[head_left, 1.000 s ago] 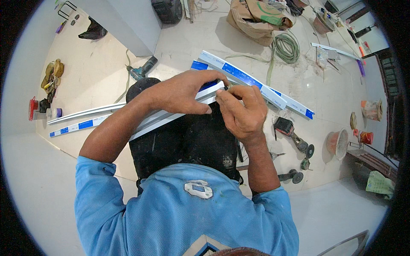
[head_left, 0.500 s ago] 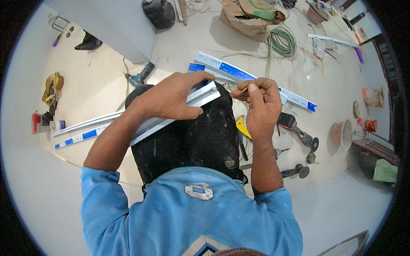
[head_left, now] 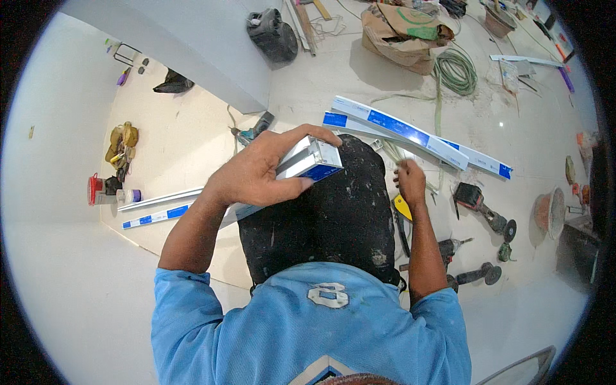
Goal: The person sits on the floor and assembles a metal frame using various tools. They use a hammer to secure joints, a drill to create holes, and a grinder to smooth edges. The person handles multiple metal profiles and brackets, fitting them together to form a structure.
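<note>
My left hand (head_left: 256, 170) is wrapped round the end of a white aluminium-like channel with blue film (head_left: 321, 168), thumb on its near side and fingers over the far side. The channel lies slantwise across my lap, its open end tilted up toward the right. My right hand (head_left: 410, 182) is apart from it, low beside my right knee and above the floor. Motion smears its fingers, so I cannot make out whether anything is in them. Just below that hand is a yellow and black hand tool (head_left: 402, 206).
White and blue strips (head_left: 410, 131) lie crossed ahead of my knees. More strips (head_left: 160, 216) extend to the left, near a cordless drill (head_left: 251, 130). On the right are an angle grinder (head_left: 486, 208), another grinder (head_left: 476, 274) and a drill (head_left: 452, 247). A coiled hose (head_left: 455, 72) lies beyond.
My right hand has dropped away from the channel's end toward the floor on the right; earlier it pinched something small. The channel's end has turned, showing its blue side. The view has shifted.
</note>
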A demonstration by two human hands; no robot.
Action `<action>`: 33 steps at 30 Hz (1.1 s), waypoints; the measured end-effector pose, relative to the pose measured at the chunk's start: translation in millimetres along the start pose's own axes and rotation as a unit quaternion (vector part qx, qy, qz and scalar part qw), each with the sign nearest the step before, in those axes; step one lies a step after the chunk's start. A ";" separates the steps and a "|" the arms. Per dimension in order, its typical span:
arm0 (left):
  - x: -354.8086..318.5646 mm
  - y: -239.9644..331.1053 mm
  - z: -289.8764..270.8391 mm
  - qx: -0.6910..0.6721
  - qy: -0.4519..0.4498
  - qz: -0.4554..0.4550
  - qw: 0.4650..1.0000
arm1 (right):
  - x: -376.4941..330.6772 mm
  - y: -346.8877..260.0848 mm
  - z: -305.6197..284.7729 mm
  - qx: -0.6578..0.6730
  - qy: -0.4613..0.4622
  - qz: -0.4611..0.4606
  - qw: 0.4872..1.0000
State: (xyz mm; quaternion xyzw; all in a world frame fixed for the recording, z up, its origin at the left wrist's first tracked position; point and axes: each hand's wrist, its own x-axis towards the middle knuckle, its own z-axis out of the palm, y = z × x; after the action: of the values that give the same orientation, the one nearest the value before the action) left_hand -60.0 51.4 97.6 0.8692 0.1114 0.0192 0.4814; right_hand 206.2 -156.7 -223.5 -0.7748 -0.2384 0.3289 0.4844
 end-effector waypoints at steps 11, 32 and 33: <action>-12.0 20.1 -6.6 0.017 0.005 -0.103 0.995 | -16.9 150.7 51.8 -0.341 -0.065 -0.035 0.937; -10.4 -13.0 -14.9 0.036 0.032 -0.054 0.997 | -40.7 182.4 70.1 -0.336 -0.069 -0.080 0.936; -10.7 -14.6 -14.8 0.041 0.032 -0.053 0.997 | -28.7 163.3 62.6 -0.345 -0.070 -0.059 0.934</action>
State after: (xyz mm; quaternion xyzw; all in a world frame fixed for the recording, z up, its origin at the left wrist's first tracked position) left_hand -75.1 68.9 94.0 0.8801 0.1733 0.0166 0.4418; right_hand 148.8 -207.4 -383.3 -0.8536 -0.4159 0.2510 0.1881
